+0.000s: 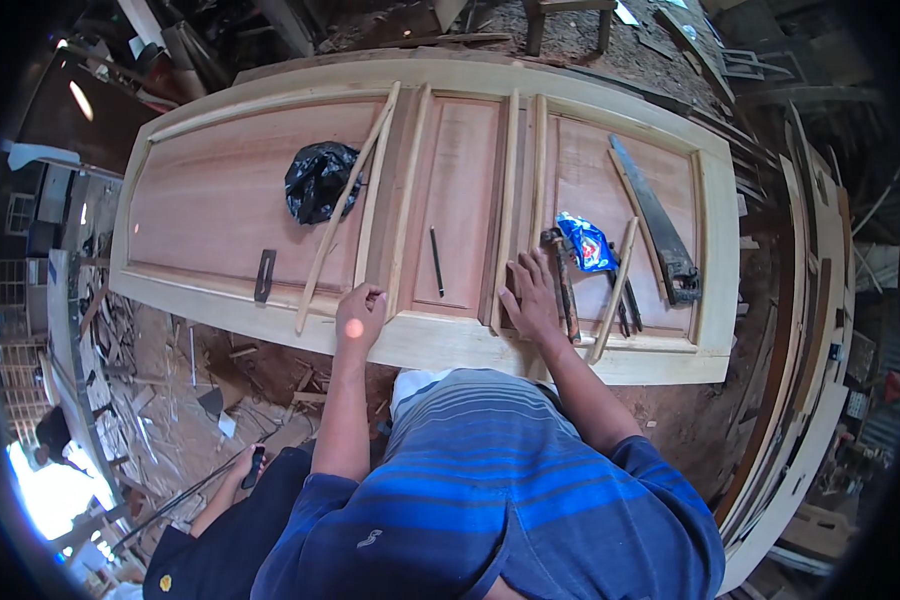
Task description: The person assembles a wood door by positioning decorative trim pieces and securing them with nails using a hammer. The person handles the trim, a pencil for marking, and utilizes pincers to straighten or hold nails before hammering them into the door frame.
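Place type: woodworking workshop.
Main item: large framed wooden panel (435, 338), pale frame with reddish inset sections, lying flat.
Tools: handsaw (660, 225) and dark pencil (437, 262), both resting on the panel.
Loose stock: narrow wooden strips (341, 222) laid across the panel.
Side stock: long boards (818, 330) gathered along the right.
Floor (250, 380): brown surface, littered with wood scraps (120, 350).

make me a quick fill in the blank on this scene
The crumpled plastic bag is ____ in colour.
The pencil lies on the ____ one of three panels.
On the saw, the ____ lies nearer the striped shirt.
The packet near the right hand is mostly ____.
Missing words: black; middle; handle; blue.
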Available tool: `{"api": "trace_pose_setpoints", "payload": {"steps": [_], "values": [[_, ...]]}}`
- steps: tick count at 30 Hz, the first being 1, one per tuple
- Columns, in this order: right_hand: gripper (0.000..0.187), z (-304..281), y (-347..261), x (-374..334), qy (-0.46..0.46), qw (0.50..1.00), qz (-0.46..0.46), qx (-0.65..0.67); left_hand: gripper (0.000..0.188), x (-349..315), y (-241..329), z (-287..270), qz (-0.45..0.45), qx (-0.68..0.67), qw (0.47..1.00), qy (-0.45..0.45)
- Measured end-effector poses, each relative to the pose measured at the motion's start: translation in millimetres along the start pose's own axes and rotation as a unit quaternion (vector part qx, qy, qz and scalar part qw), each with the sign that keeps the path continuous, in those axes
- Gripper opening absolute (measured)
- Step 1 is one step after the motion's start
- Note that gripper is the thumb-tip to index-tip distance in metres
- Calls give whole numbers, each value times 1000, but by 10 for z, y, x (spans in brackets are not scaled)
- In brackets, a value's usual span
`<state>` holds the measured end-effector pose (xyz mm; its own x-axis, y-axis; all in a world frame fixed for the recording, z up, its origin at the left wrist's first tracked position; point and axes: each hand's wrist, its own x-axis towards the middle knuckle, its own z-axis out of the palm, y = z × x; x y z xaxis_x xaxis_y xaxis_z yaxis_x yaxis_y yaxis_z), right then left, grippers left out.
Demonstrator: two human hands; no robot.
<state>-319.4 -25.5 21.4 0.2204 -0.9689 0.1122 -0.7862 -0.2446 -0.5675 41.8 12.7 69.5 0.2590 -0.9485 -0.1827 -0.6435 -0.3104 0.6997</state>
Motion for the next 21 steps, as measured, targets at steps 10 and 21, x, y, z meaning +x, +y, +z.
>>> {"api": "trace_pose_setpoints", "payload": {"steps": [10, 21], "values": [[48, -660, 322, -293, 43, 985, 158, -61, 17, -28, 187, 331, 20, 26, 998, -52], [45, -757, 810, -334, 93, 940, 270, 186, 20, 15, 347, 351, 34, 30, 996, -75]]}}
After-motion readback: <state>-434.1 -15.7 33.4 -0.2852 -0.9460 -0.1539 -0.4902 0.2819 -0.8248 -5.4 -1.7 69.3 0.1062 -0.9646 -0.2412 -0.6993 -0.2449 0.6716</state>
